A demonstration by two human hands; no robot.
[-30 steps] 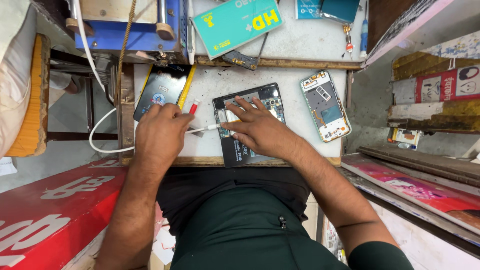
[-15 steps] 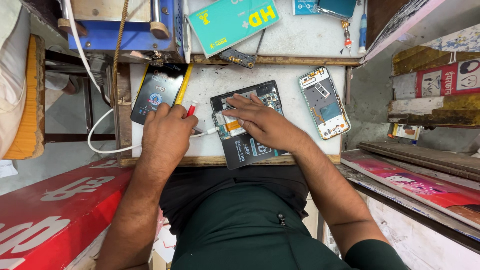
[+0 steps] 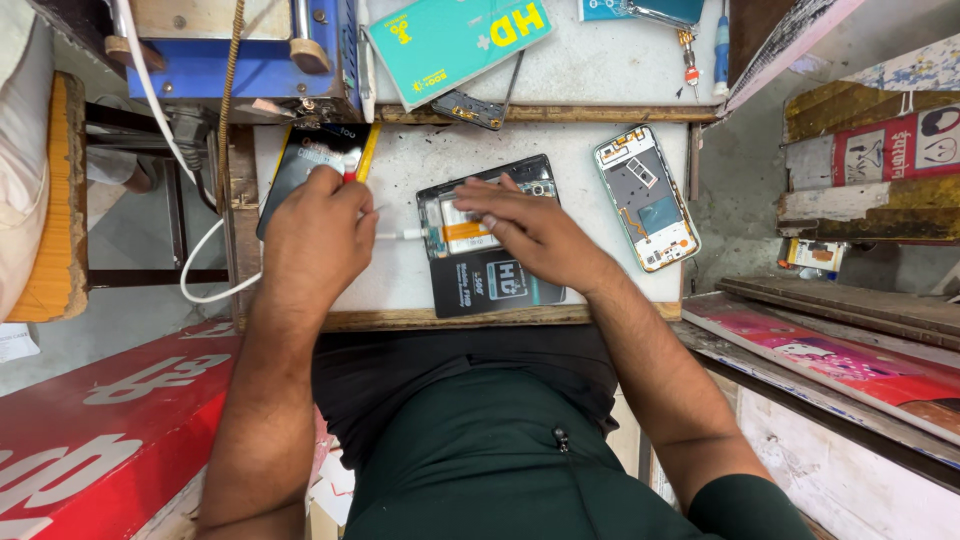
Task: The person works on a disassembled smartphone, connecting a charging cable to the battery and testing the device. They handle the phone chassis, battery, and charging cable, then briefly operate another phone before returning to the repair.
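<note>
White worktop (image 3: 400, 290), opened phones (image 3: 645, 195)

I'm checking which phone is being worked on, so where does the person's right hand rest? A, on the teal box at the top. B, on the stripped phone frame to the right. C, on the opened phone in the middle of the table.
C: the right hand lies flat on the opened phone.

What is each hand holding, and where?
The left hand grips a red-tipped tool near its top. The right hand holds nothing; it presses the opened phone.
</note>
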